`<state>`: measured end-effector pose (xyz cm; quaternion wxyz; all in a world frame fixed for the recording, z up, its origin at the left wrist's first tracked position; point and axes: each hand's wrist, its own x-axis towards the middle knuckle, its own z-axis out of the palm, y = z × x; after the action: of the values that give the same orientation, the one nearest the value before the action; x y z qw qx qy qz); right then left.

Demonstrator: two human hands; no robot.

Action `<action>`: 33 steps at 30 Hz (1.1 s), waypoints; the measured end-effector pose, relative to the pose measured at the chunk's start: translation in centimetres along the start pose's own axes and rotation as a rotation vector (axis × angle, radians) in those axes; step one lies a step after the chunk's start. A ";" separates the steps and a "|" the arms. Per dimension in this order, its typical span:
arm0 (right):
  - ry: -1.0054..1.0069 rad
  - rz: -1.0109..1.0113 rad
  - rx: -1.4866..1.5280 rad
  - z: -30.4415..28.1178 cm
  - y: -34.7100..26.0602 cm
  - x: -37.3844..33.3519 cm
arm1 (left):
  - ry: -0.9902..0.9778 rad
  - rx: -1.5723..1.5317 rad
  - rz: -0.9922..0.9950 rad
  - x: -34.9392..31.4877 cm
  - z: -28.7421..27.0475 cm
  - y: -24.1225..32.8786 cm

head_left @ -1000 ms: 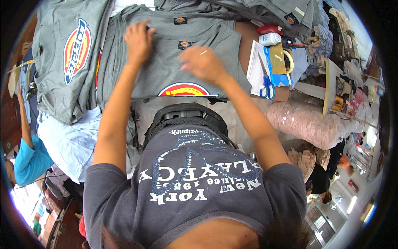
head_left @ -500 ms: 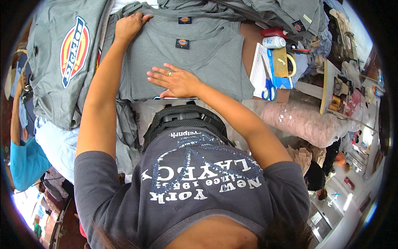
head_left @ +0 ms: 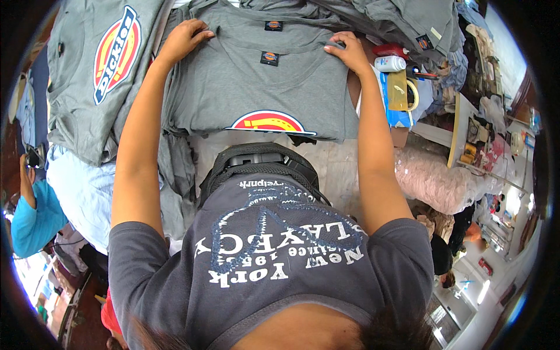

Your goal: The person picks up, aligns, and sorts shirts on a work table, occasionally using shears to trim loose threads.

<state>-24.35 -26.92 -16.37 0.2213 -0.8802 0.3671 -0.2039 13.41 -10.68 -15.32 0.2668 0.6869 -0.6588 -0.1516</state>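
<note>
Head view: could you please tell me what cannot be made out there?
In the head view:
Red-and-yellow print: lower part hidden where the front grey shirt folds under.
Back-right grey shirts: cut off by the top edge.
Left hand and right hand: too small to tell whether either pinches the shirt.

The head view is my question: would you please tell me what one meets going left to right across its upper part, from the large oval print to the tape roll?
Large oval print, left hand, lower black neck label, right hand, white bottle, tape roll.
</note>
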 end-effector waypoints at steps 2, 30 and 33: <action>-0.069 0.062 0.352 -0.7 -0.6 0.2 | 0.021 -0.183 -0.130 -1.0 -1.3 1.3; -0.054 -0.395 -0.263 5.5 -11.1 -9.5 | 0.166 0.151 0.322 -8.7 7.4 11.1; -0.207 -0.268 -0.242 6.3 -12.0 -12.8 | 0.013 0.247 0.200 -12.2 9.0 10.8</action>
<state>-22.65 -8.42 -17.54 0.1212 -0.9576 0.2437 -0.0943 -1.54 0.01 -18.23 0.1984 0.6462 -0.7359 -0.0377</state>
